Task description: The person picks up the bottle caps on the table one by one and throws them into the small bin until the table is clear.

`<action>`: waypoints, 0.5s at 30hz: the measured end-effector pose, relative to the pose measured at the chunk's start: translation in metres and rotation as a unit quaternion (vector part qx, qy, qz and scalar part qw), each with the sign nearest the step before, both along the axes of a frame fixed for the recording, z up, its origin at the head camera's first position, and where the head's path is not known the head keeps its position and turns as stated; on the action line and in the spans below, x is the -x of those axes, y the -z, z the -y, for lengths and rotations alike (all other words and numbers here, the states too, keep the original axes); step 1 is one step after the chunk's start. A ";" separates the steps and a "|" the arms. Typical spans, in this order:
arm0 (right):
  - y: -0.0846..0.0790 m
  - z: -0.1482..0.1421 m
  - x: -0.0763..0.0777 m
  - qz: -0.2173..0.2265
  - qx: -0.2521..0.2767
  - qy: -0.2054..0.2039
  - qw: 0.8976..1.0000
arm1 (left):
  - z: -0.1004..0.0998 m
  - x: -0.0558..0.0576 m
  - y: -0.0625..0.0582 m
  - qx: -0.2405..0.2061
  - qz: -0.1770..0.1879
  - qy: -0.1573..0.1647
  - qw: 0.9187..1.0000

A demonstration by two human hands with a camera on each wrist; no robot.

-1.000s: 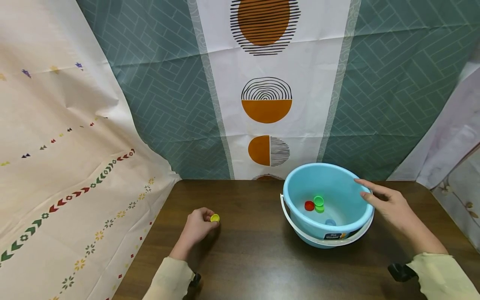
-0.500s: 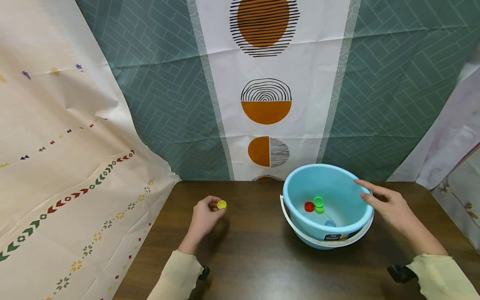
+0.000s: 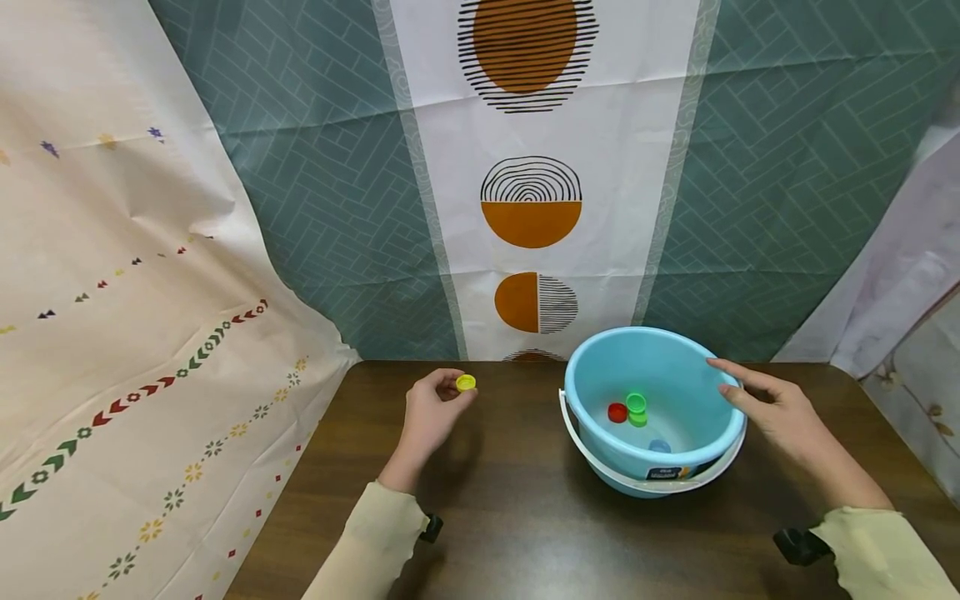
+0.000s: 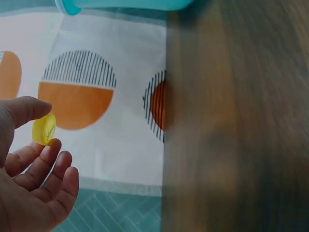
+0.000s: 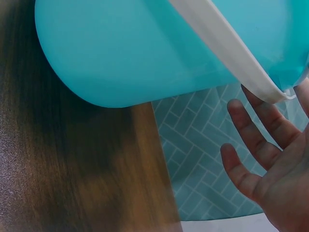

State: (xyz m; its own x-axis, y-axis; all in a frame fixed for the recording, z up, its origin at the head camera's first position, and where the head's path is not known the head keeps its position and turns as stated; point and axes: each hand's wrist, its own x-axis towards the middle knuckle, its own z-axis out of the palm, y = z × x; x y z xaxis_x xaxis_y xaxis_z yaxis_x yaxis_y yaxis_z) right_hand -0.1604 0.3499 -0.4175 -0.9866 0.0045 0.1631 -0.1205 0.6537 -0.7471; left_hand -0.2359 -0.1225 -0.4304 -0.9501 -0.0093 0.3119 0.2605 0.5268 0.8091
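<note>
My left hand (image 3: 435,408) pinches a small yellow bottle cap (image 3: 466,382) between thumb and fingers, raised above the table left of the bucket. In the left wrist view the cap (image 4: 44,129) stands on edge at the thumb tip, the other fingers half bent below it. A light blue bucket (image 3: 637,350) stands upright on the right. Inside it lie a red cap (image 3: 617,412), two green caps (image 3: 636,403) and a blue cap (image 3: 660,446). My right hand (image 3: 776,408) rests at the bucket's right rim, thumb and forefinger over it, the other fingers spread loosely outside.
The bucket's white handle (image 3: 573,429) hangs down along its front. A dark brown wooden table (image 3: 517,517) bears the bucket. Behind it hangs a teal and white patterned cloth (image 3: 525,275), and at the left a cream printed cloth (image 3: 187,400).
My left hand has moved up and to the right, carrying the yellow bottle cap farther over the table. My right hand and the bucket have stayed in place.
</note>
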 end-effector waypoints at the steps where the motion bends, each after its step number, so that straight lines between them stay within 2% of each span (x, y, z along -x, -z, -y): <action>1: 0.000 0.000 0.000 0.001 -0.001 0.000 1.000 | -0.002 0.000 -0.002 0.000 -0.002 0.002 1.000; 15: -0.003 0.001 0.000 0.007 -0.007 0.006 1.000 | -0.032 0.002 -0.023 -0.020 -0.021 0.045 0.999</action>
